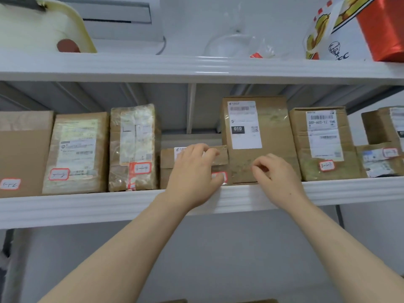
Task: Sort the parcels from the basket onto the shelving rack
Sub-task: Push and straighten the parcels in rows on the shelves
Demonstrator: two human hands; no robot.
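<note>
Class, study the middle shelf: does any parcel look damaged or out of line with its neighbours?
Yes. The creased box, right of the tall box, has a dented, wrinkled front. The low box behind the left hand breaks the row's height. Nothing has spilled.

Eight parcels (273, 138) (one stacked), two hands (192, 173), two shelves (87, 206)
</note>
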